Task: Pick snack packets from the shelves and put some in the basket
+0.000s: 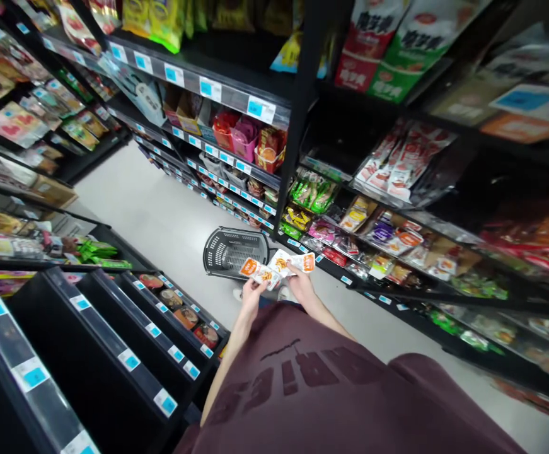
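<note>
I stand in a shop aisle and hold small white-and-orange snack packets low in front of me. My left hand [252, 292] pinches one packet [256, 271] at its lower edge. My right hand [299, 282] grips two or three more packets [293, 261], fanned out. The packets hang just above a dark plastic shopping basket [233, 250] that stands on the pale floor. My maroon shirt fills the bottom of the view.
Black shelves with blue price tags line both sides. The right shelves [378, 233] hold many bagged snacks; the left unit [113, 334] has bare tiers and some bowls. The pale floor aisle [151, 208] runs away to the upper left.
</note>
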`<state>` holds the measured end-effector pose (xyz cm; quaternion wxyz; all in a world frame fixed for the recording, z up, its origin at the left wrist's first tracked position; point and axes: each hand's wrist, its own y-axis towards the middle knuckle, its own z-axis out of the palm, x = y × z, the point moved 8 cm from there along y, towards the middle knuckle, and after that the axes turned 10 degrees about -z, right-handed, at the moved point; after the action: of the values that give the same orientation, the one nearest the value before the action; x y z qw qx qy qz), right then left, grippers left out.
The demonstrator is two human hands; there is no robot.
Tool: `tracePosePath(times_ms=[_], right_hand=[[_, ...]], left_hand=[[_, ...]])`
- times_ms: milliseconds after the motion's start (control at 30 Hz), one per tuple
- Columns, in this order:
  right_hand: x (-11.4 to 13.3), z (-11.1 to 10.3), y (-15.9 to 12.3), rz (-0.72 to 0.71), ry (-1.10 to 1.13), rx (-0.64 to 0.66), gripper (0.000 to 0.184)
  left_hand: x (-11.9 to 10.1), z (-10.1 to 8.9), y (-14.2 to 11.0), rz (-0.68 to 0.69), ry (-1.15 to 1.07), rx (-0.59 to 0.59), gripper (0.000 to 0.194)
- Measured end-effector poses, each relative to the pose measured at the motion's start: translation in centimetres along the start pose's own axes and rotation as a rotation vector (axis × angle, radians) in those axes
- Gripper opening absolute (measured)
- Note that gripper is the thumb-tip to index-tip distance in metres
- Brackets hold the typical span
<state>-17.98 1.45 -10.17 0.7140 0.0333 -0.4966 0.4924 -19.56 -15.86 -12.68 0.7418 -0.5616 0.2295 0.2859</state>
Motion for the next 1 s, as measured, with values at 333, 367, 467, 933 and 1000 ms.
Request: tracePosePath(times_ms=[333, 367, 467, 933, 1000], right_hand=[[4.5, -6.5, -2.7, -0.119, -0.329, 0.117, 0.055], [4.8, -6.7, -2.9, -0.131, -0.355, 0.148, 0.057], [5.8, -7.1, -3.3, -0.162, -0.363, 0.207, 0.057], [9.6, -6.9, -2.3, -0.268, -0.228, 0.086, 0.040], [9.7, -7.3, -1.7, -0.292, -0.179, 0.016, 0.043]], left_hand=[[-7.7, 6.5, -1.6, 0.198, 0.213, 0.121, 0.042], [-8.4, 7.6, -1.6, 0.210, 0.248, 0.159, 0.041], [-9.9, 10.7, -1.6, 0.236, 0.373, 0.266, 0.036], [-14.3, 12.6, -2.6, 0.271, 0.444, 0.272, 0.036], [-13.3, 11.7, -2.7, 0.228, 0.387, 0.253, 0.037]])
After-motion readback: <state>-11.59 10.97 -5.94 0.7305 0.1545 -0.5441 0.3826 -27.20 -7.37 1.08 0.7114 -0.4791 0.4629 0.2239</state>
